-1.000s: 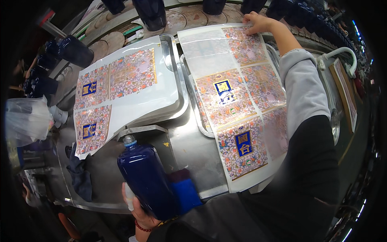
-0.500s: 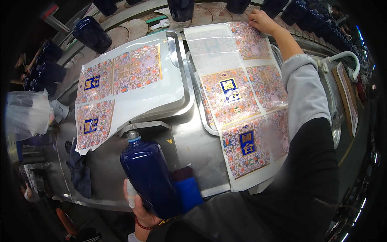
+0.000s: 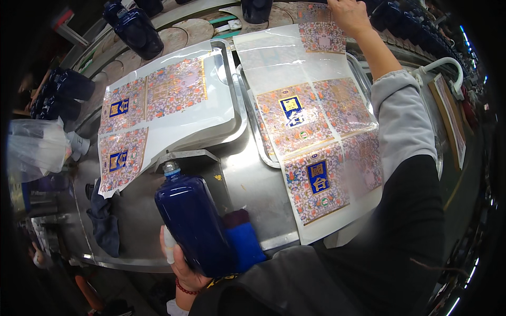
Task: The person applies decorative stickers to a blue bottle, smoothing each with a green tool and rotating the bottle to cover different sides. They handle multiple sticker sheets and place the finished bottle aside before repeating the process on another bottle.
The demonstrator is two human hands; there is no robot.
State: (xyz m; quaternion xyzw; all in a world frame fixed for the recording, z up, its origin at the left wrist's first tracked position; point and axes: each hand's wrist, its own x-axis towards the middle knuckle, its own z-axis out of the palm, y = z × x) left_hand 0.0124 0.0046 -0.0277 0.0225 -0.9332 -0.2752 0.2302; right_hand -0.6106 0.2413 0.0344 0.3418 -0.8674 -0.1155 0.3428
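Note:
At the lower left of centre, my left hand [image 3: 183, 263], with white wrapping on a finger, is closed around a glossy dark blue bottle [image 3: 192, 221]. The bottle leans, its neck pointing away from me. My right hand [image 3: 349, 17] reaches to the far edge of the right-hand sheet, fingers closed on a patterned floral decal [image 3: 322, 38]. That decal's upper part sticks out past the backing sheet [image 3: 274, 58]. Several more floral decals [image 3: 296, 117], some with blue label panels, lie on the same sheet. My right fingertips are partly cut off by the frame edge.
On the left tray [image 3: 243, 113] lies a stack of decal sheets [image 3: 174, 87]. The right sheet covers another metal tray [image 3: 266, 152]. Dark blue bottles [image 3: 138, 34] stand on a curved conveyor [image 3: 176, 38] behind. A blue cloth [image 3: 245, 245] and a dark rag [image 3: 104, 224] lie nearby.
My right hand has moved away from me, sliding the floral decal partly beyond the sheet's far edge. Bottles on the conveyor have shifted right. My left hand still holds its bottle.

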